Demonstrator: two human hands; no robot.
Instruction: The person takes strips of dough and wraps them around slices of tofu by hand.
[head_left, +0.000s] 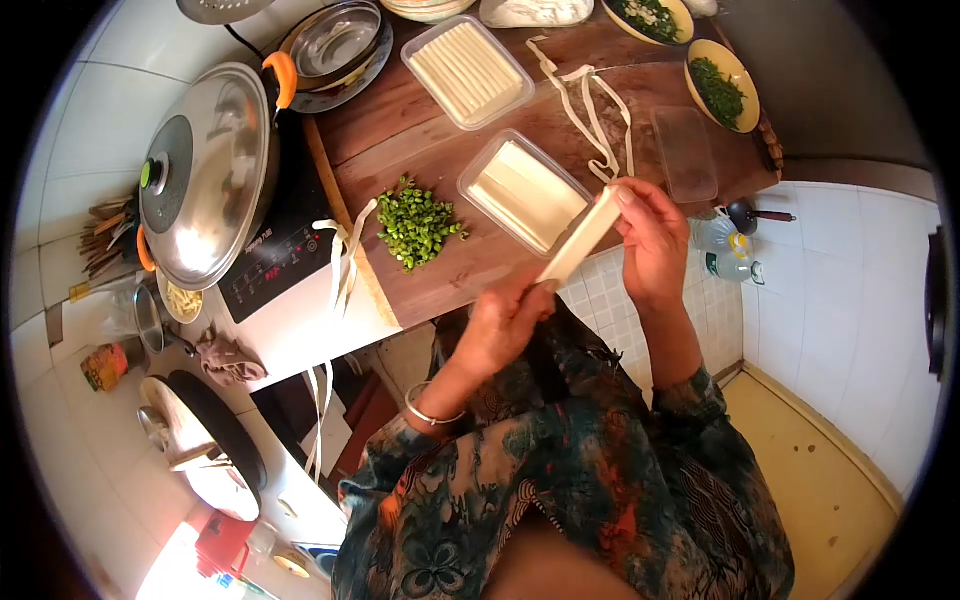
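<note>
A flat, pale strip of dough stretches at a slant between my hands, above the table's front edge. My left hand, with a bangle at its wrist, pinches the strip's lower end. The upper end is gripped by my right hand, thumb and fingers closed on it. Just behind the strip is a plastic container with more flat dough strips in it. Farther back, a second plastic container holds several dough sticks in a row.
Chopped green vegetable lies on the wooden board. Long dough strands rest near a see-through plastic lid. Bowls of chopped greens stand back right. Left is a lidded wok on an induction cooker.
</note>
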